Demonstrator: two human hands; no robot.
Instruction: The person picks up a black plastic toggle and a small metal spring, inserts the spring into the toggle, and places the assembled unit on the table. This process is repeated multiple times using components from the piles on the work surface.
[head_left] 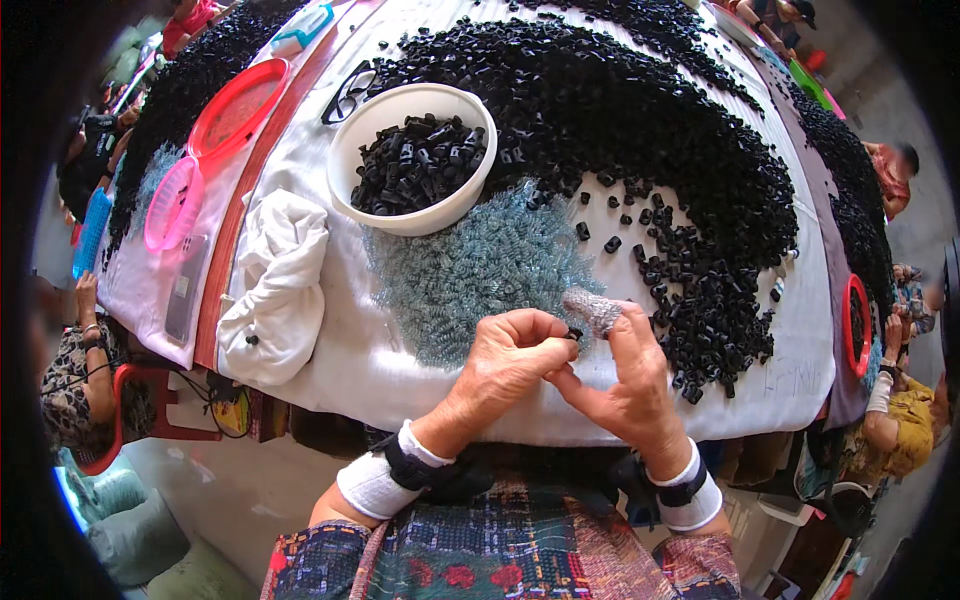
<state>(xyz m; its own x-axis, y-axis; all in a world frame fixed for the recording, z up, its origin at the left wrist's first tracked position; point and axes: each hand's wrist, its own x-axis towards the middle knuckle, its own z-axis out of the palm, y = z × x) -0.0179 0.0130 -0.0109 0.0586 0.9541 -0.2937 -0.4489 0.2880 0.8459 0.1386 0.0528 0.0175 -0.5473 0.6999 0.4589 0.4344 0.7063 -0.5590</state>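
Apparently, the left hand [505,362] pinches a small black piece [574,334] in closed fingertips, near the frame's centre; whether the right hand [632,385] beside it also grips, I cannot tell. If this pinch loosens, the piece could drop among the springs [478,275].

- White tablecloth [345,320]: bare lane at left, between cloth bundle [275,290] and heap of springs [470,280]; passable.
- Near right edge: bare strip.
- White bowl [415,222]: raised obstacle, far end of lane.
- Eyeglasses [350,92]: just beyond bowl, far left.
- Black parts [650,110]: heap across far side and right; strays dot the gap right of springs.
- Left hand [495,365], right hand [635,385]: block near middle.
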